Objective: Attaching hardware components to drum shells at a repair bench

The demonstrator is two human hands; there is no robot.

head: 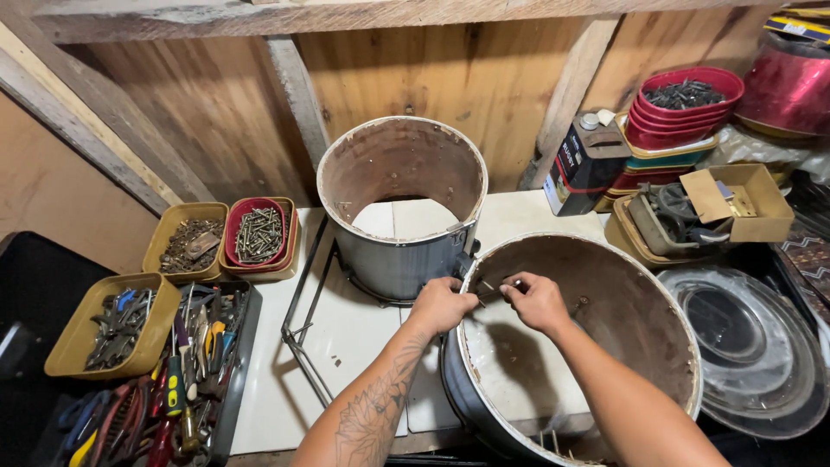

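Large drum shell (605, 346): left hand (443, 304) and right hand (538, 300) pinch closed on, seemingly, a screwdriver (494, 288); keep it square.

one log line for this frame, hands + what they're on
left hand: on rim of large drum shell | right hand: pinching small metal part inside rim | small drum shell: upright behind | tool tray: left

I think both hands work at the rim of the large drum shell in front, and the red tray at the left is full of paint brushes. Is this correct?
Not quite. The head view shows the red tray holds screws, not paint brushes. The rest stands: the left hand and right hand both work at the rim of the large drum shell in front.
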